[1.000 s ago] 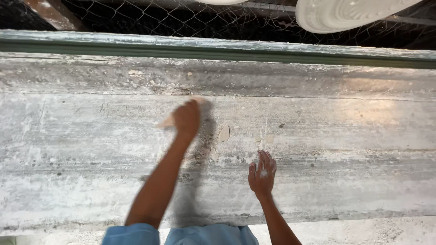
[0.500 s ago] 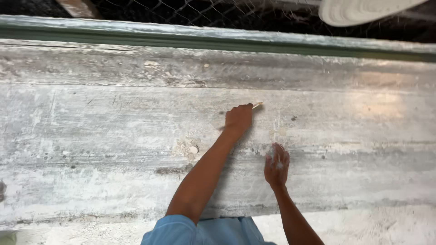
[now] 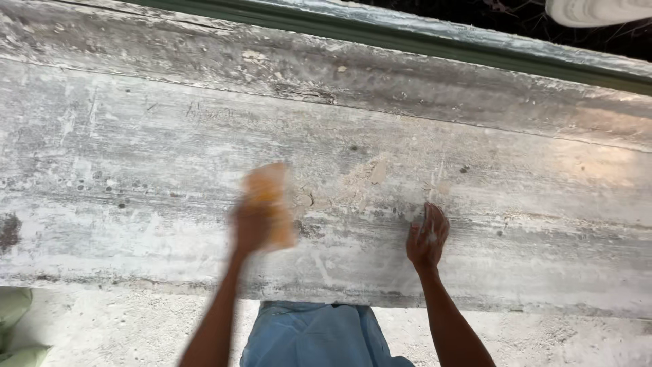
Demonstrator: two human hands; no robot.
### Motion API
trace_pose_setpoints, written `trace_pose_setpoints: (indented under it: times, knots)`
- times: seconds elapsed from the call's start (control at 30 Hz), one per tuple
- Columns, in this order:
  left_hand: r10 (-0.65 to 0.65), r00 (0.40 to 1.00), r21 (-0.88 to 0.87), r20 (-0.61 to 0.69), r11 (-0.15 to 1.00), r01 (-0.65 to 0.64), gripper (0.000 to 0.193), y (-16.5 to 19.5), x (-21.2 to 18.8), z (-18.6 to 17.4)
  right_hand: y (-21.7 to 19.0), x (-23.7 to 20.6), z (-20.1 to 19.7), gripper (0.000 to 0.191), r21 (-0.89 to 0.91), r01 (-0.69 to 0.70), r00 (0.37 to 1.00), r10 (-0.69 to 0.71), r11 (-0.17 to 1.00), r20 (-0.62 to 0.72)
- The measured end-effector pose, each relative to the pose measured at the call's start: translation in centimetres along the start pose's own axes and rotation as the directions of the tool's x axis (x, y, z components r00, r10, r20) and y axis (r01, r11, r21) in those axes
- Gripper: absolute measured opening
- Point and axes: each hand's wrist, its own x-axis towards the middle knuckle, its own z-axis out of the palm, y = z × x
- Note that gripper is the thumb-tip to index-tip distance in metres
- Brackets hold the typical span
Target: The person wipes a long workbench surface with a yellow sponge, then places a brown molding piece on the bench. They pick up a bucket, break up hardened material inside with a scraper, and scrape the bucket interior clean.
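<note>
The left hand (image 3: 252, 228) has swept down and leftward across the slab (image 3: 136, 156) since a moment ago, its fingers closed on a blurred orange pad (image 3: 270, 200). The right hand (image 3: 427, 238) stays flat, fingers spread, empty, on the slab.

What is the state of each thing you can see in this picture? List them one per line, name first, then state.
Left hand: closed around a tan sanding pad, blurred by motion.
Tan sanding pad: gripped, pressed against the surface.
Right hand: open, fingers spread, resting flat on the surface.
Long pale surface: worn, streaked white, pitted with dark spots.
Green rail: runs along the far edge.
</note>
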Motion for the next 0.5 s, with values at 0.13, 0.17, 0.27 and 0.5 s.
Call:
trace_pose_setpoints:
  times: [0.13,0.17,0.27,0.5]
  knots:
    - [0.156,0.956,-0.203,0.250,0.973,-0.105,0.057,18.7,4.8,12.8,-0.7,0.1,-0.9,0.055,-0.006,-0.035,0.997,0.035,0.999,0.063]
    - [0.183,0.932,-0.251,0.313,0.962,-0.105,0.059,21.9,4.7,13.4,-0.9,0.1,-1.3,0.055,0.053,-0.027,0.999,0.026,0.998,0.030]
    - [0.262,0.903,-0.393,0.341,0.912,-0.116,0.059,24.2,4.2,13.5,0.3,-0.3,-2.4,0.056,0.116,0.004,0.999,0.002,0.993,-0.051]
    - [0.097,0.992,-0.414,0.080,0.908,-0.056,0.057,-1.9,-1.8,-6.9,4.9,-7.3,-4.5,0.056,-0.036,-0.008,1.000,0.008,0.999,-0.008]
